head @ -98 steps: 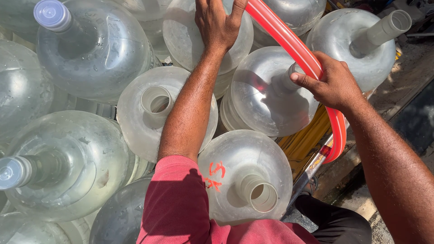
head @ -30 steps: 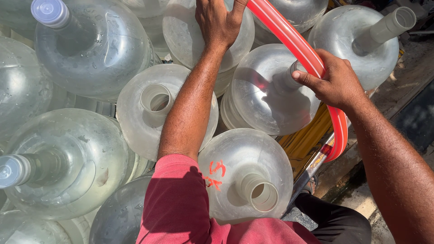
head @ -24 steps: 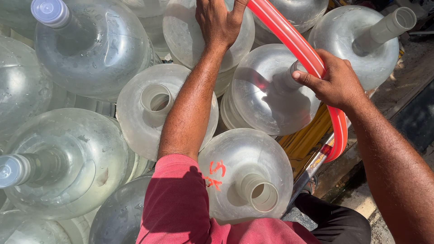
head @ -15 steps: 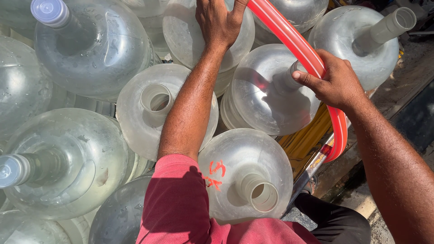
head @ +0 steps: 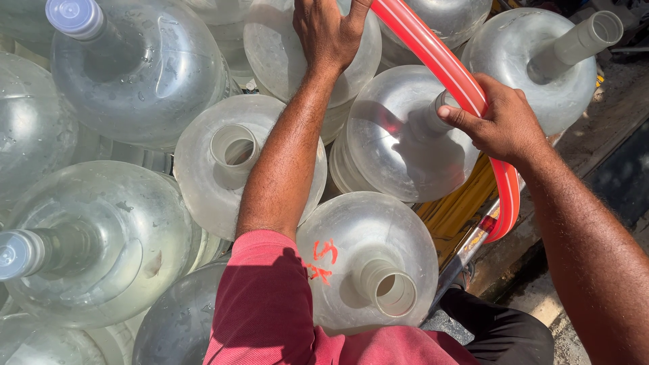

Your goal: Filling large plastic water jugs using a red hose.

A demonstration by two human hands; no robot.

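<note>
Hose (head: 439, 64) over open jugs.
Right hand (head: 503, 125) clasps hose at jug neck (head: 439, 111); left hand (head: 328, 30) flat beyond it. Slipped hold risks spillage.

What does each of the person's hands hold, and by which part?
Right hand grips the red flexible hose mid-length; left hand rests on a clear plastic water jug.
</note>
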